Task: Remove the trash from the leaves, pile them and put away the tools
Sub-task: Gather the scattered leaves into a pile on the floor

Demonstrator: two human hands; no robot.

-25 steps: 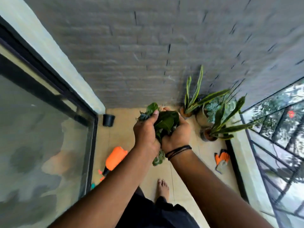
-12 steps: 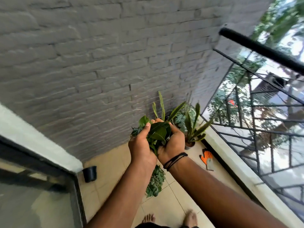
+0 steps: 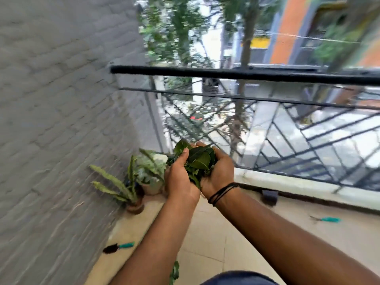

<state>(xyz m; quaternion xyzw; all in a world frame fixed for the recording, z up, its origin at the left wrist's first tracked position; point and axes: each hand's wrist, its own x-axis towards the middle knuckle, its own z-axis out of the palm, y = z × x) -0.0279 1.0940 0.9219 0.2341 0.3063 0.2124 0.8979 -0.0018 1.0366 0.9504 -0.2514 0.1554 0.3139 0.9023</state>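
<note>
Head view: curled fingers [image 3: 186,153] of both hands clamp a bundle of leaves [image 3: 198,159] at frame centre, left hand [image 3: 178,177] and right hand [image 3: 219,173] cupped together, held above the floor [image 3: 205,243]. Judged step: carrying leaves to pile; next calls for lowering them without spilling.

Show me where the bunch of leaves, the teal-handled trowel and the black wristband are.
bunch of leaves [image 3: 198,159]: head view, on the top dark leaf.
teal-handled trowel [image 3: 126,245]: head view, on its teal handle.
black wristband [image 3: 222,192]: head view, on the cords across the wrist.
</note>
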